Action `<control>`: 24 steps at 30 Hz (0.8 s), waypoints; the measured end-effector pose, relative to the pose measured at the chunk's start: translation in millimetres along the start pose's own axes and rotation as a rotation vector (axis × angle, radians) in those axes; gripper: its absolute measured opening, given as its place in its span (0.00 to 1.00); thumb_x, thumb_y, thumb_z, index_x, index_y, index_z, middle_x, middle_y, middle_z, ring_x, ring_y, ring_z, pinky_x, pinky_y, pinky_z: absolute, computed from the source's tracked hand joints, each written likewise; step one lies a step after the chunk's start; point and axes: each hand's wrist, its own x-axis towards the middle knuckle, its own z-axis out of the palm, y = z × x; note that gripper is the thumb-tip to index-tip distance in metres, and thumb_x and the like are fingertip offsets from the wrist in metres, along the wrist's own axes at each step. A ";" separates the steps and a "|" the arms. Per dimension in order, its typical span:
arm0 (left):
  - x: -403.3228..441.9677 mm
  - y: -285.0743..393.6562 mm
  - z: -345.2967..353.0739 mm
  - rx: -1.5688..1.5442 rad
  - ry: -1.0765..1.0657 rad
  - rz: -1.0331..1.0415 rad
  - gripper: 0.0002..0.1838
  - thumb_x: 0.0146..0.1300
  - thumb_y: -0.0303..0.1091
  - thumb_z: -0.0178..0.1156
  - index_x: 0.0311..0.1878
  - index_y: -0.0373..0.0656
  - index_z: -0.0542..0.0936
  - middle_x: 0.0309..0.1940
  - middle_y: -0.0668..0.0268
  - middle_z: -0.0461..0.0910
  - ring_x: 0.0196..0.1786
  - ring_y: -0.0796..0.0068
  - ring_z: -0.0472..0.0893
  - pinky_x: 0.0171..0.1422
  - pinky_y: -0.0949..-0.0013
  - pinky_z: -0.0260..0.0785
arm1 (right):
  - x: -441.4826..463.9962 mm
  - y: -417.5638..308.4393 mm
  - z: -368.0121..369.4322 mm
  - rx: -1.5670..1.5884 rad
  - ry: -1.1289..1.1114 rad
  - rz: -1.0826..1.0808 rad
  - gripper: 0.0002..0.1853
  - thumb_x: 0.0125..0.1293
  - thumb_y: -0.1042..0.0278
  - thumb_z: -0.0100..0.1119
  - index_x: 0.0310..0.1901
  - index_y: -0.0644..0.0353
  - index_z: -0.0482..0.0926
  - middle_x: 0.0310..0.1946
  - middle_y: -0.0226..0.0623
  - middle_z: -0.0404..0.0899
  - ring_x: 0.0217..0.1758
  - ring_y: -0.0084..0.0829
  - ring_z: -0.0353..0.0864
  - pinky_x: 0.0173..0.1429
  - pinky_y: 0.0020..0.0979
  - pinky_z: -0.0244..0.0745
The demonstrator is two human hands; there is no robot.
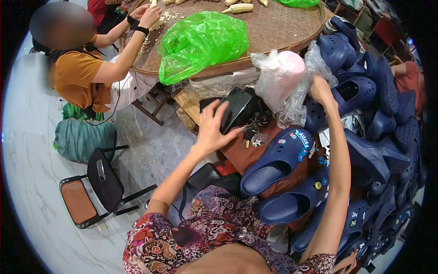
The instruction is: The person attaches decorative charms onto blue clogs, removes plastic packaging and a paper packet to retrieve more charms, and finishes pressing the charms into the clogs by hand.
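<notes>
My left hand (213, 128) hovers with fingers spread beside a black phone-like object (237, 108), above a bunch of keys (251, 132). My right hand (321, 88) has its fingers closed on a crumpled clear plastic bag (295, 106). Left of that hand stands a pink roll (288, 66) wrapped in clear plastic. Nearer to me, a navy clog (276, 160) with letter charms lies on the brown table (237, 153). A second navy clog (292, 201) sits just below it.
Many navy clogs (388, 155) are piled along the right. A green bag (205, 41) and corn cobs (239, 8) lie on a round woven tray (273, 27). At the left are a person (82, 68) handling corn, a folding chair (104, 180) and a sack (86, 139).
</notes>
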 end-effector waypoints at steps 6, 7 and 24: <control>12.5 -29.8 19.6 0.184 -0.158 -0.063 0.59 0.38 0.62 0.74 0.71 0.41 0.61 0.65 0.44 0.63 0.68 0.41 0.61 0.69 0.42 0.54 | -74.1 -41.5 -38.6 0.175 0.103 -0.049 0.15 0.64 0.68 0.53 0.49 0.65 0.80 0.45 0.53 0.80 0.51 0.53 0.79 0.57 0.45 0.72; 13.6 -29.3 22.3 0.258 -0.191 -0.074 0.60 0.37 0.64 0.74 0.71 0.41 0.61 0.65 0.44 0.63 0.68 0.40 0.60 0.69 0.40 0.53 | -83.3 -42.4 -37.0 0.165 0.074 -0.028 0.16 0.64 0.68 0.53 0.50 0.65 0.80 0.47 0.53 0.81 0.53 0.51 0.79 0.58 0.43 0.72; -6.4 -14.3 17.3 0.461 -0.194 -0.325 0.57 0.36 0.57 0.74 0.71 0.44 0.61 0.59 0.45 0.67 0.64 0.45 0.63 0.68 0.44 0.52 | -169.8 -51.6 -14.6 0.001 0.169 -0.058 0.34 0.61 0.57 0.64 0.65 0.66 0.66 0.65 0.51 0.66 0.74 0.54 0.57 0.74 0.60 0.48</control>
